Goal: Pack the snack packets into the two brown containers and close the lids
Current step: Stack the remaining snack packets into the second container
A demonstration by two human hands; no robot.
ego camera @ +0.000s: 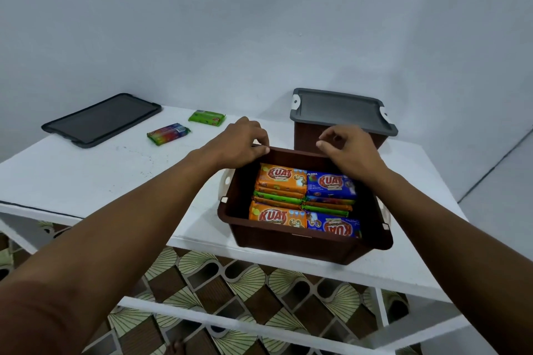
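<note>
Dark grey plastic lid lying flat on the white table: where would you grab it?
Probably by its two short ends, coming down from above. The dark grey plastic lid lies flat on the white table, wide and thin, with a raised border that gives something to hook under.

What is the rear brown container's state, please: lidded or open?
Lidded: a grey lid lies flat across the rear brown container's top. Whether its white clips are latched, I cannot tell.

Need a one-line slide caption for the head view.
Head view: left hand and right hand at far rim of the open brown container; second container lidded behind.
</note>
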